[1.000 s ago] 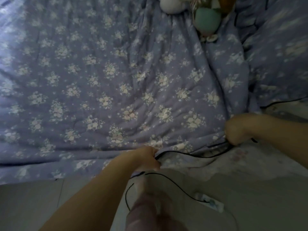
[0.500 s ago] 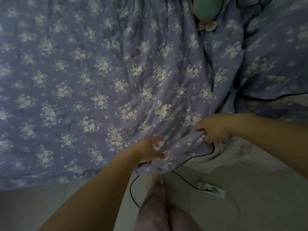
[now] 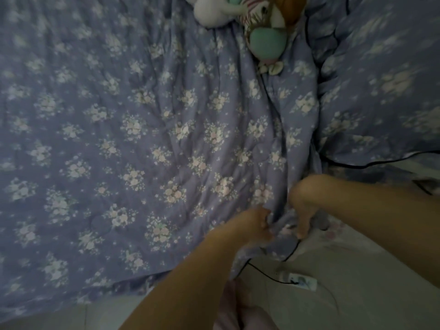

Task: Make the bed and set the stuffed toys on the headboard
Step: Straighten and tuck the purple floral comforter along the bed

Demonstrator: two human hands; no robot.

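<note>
A purple-blue floral quilt (image 3: 147, 144) covers most of the bed, wrinkled toward its near right corner. My left hand (image 3: 256, 226) is shut on the quilt's bunched edge near that corner. My right hand (image 3: 303, 206) grips the same fold just to the right, fingers pointing down. At the top edge lie stuffed toys: a white plush (image 3: 212, 10) and a doll with a mint-green part and orange hair (image 3: 267, 41), resting on the quilt. A matching floral pillow (image 3: 385, 86) lies at the right.
A black cable (image 3: 264, 273) runs across the pale floor to a white power strip (image 3: 302, 281) below my hands. A lighter sheet (image 3: 333, 234) shows under the quilt's corner. My pink-trousered leg (image 3: 240, 313) is at the bottom edge.
Both hands have drawn closer together on the quilt's edge, bunching the corner between them. The view has tilted up, bringing the stuffed toys back into sight.
</note>
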